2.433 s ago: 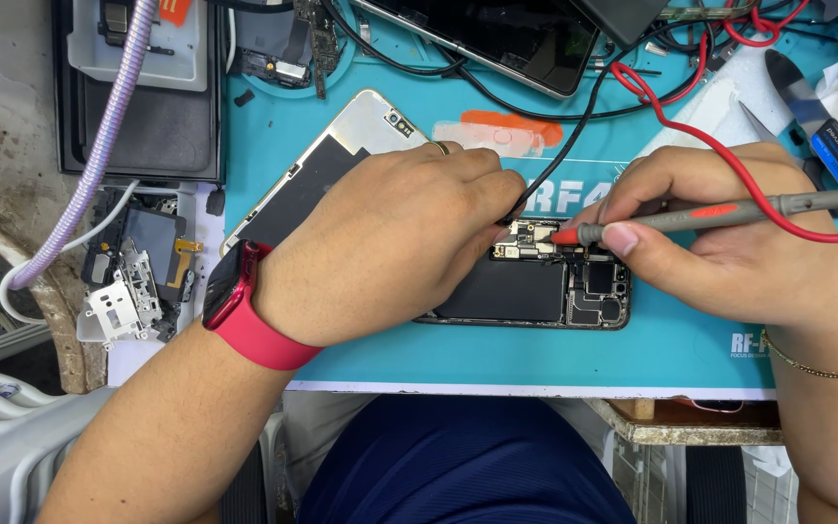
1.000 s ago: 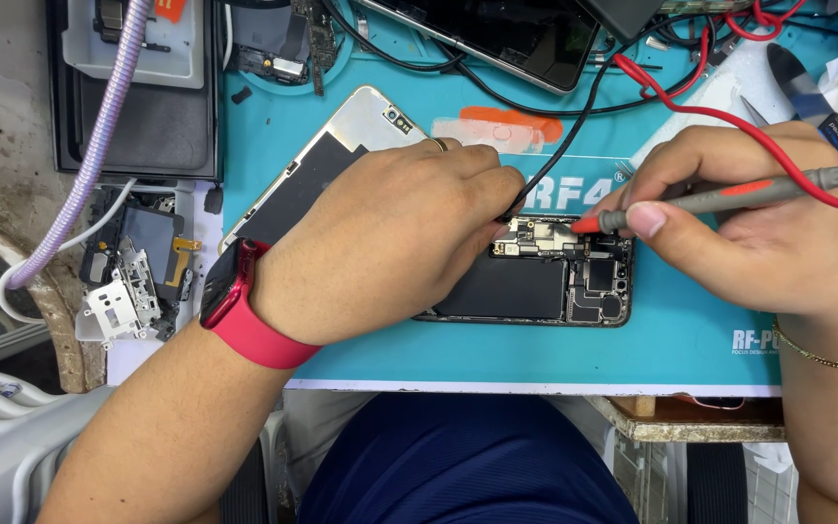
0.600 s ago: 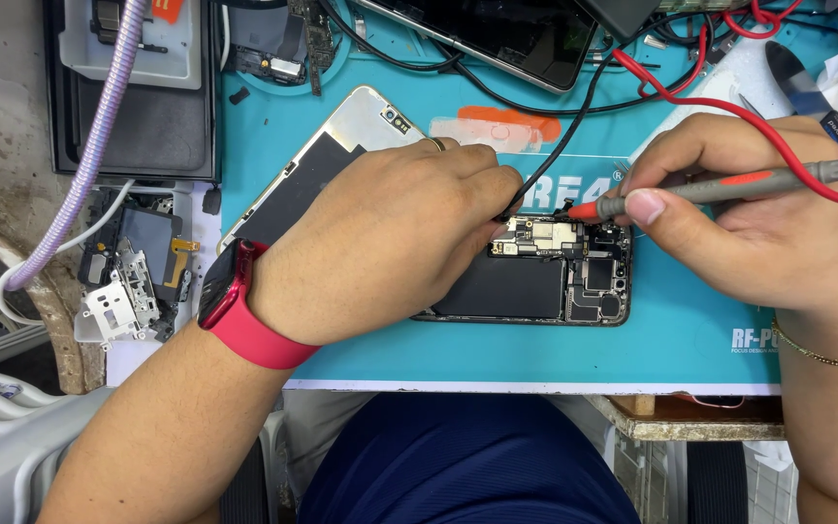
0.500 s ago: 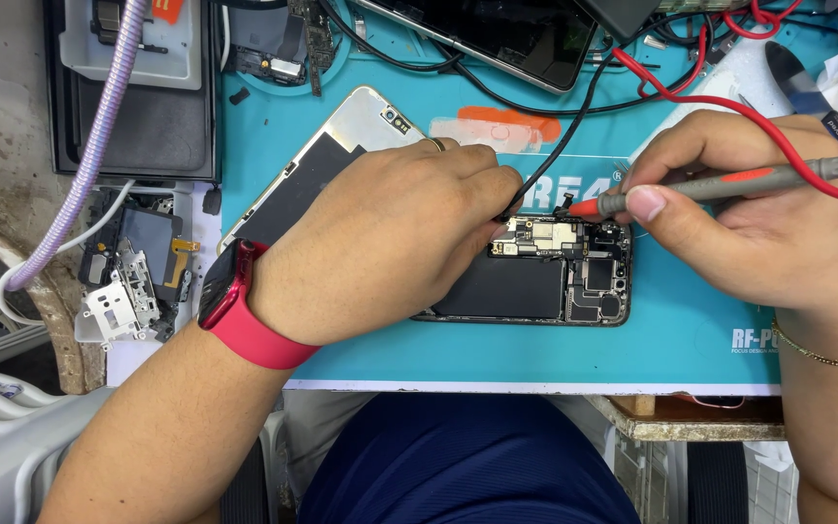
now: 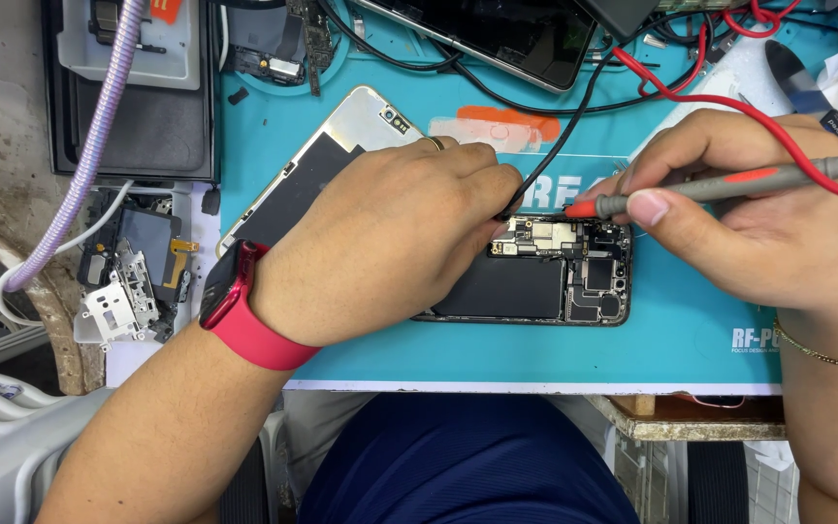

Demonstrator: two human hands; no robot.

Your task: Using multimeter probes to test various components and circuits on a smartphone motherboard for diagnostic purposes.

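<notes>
Down on the teal work mat [image 5: 361, 364], an opened smartphone [image 5: 555, 281] lies flat with its back off, showing a dark battery and the logic board at its upper edge. The left hand [image 5: 390, 243] lies over the phone's left half, fingers curled tight and pinching a black probe lead [image 5: 560, 146] at the board's left end; its tip is hidden under the fingertips. A red smartwatch [image 5: 240, 315] wraps that wrist, and a ring sits on one finger. The right hand [image 5: 758, 223] reaches in from the phone's right side, thumb and fingers closed narrowly around a grey test probe with a red tip [image 5: 700, 189], held nearly level, its point at the board's upper edge; whether it touches the metal I cannot tell. A red wire [image 5: 691, 87] runs from the probe up and away from the phone. A thin gold bracelet [image 5: 821, 354] circles the right wrist. Just beyond the phone's upper left, partly under the left hand, lies a detached display panel [image 5: 341, 146], face down. Farther above the phone sits another dark handset [image 5: 497, 34]. Well left of the phone, off the mat, are small metal brackets [image 5: 123, 301] and a braided lilac cable [image 5: 99, 136].
</notes>
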